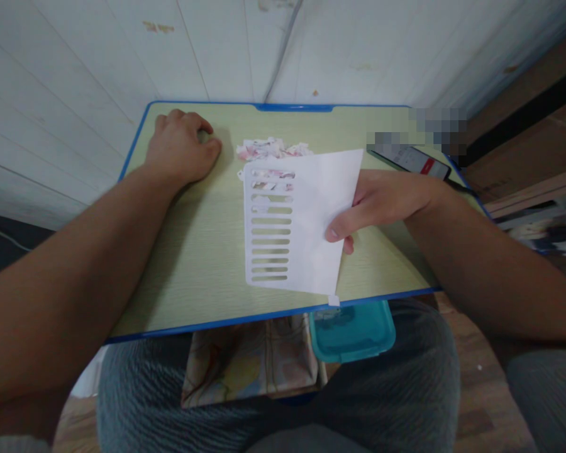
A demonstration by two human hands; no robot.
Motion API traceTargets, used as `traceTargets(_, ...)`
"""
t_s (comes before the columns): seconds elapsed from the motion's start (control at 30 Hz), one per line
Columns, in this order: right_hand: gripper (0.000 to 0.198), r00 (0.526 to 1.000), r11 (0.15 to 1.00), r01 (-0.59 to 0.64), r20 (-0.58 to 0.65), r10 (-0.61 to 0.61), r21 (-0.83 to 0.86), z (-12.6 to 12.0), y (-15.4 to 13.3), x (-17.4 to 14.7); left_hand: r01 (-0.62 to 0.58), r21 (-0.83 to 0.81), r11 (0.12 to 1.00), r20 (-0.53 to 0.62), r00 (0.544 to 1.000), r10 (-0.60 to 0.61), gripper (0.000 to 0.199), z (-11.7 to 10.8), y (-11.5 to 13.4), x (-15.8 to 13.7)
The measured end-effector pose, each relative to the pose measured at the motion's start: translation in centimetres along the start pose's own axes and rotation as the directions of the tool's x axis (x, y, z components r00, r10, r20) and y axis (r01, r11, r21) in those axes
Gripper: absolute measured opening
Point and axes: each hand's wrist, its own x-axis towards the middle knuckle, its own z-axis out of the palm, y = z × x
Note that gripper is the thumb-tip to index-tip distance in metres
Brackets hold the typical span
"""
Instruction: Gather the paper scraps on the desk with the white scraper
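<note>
My right hand grips a white slotted sheet by its right edge, thumb on the face towards me and most fingers hidden behind. A column of long rounded slots runs down the sheet's left side. At its lower right corner shows a small white piece. Behind the sheet's top edge lies a heap of torn paper scraps, white with pinkish marks, partly seen through the upper slots. My left hand rests on the table's far left, fingers loosely curled, with a gap between thumb and index finger and nothing visible in it.
The small table has a pale wood-look top and blue edging. A phone lies at the back right. Below the front edge are a teal plastic lid or box and a patterned cloth-like item. A white panelled wall stands behind.
</note>
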Motion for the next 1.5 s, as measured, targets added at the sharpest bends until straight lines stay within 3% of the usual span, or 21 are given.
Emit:
traceTargets(0.5, 0.02, 0.999, 1.0, 0.005, 0.048, -0.007, 0.031, 0.2, -0.5, -0.2, -0.03, -0.017, 0.999, -0.034, 0.999, 0.03, 0.056, 0.6, -0.8, 0.4)
traceTargets(0.57, 0.019, 0.998, 0.998, 0.053, -0.021, -0.053, 0.017, 0.0, -0.4, -0.1, -0.041, -0.015, 0.999, -0.03, 0.999, 0.04, 0.056, 0.5, -0.8, 0.3)
traceTargets(0.63, 0.018, 0.98, 0.995, 0.099, -0.173, -0.099, -0.009, -0.2, -0.2, 0.2, -0.039, -0.01, 0.999, -0.012, 0.999, 0.039, 0.057, 0.3, -0.7, 0.2)
traceTargets(0.73, 0.017, 0.897, 0.99, 0.134, -0.418, -0.143, -0.051, -0.4, 0.2, 0.8, -0.018, -0.015, 1.0, 0.005, 1.0, 0.018, 0.06, 0.0, -0.4, 0.0)
traceTargets(0.83, 0.015, 0.833, 0.985, 0.161, -0.528, -0.166, -0.055, -0.5, 0.4, 1.1, -0.017, -0.025, 1.0, -0.011, 1.0, 0.016, 0.06, 0.1, -0.3, -0.1)
traceTargets(1.1, 0.014, 0.907, 0.995, 0.057, -0.411, -0.086, -0.081, -0.2, -0.5, 0.7, -0.031, -0.029, 0.999, -0.033, 0.999, 0.03, 0.063, 0.3, -0.3, -0.1)
traceTargets(1.33, 0.015, 0.923, 0.996, 0.06, -0.378, -0.078, -0.059, -0.4, 0.0, 0.8, -0.01, -0.039, 0.999, -0.008, 1.0, 0.01, 0.063, 0.0, 0.0, -0.3)
traceTargets(1.5, 0.013, 0.898, 0.997, 0.035, -0.436, -0.062, -0.069, -0.5, -0.4, 0.5, 0.001, -0.026, 1.0, -0.006, 1.0, -0.002, 0.064, -0.1, 0.2, -0.4)
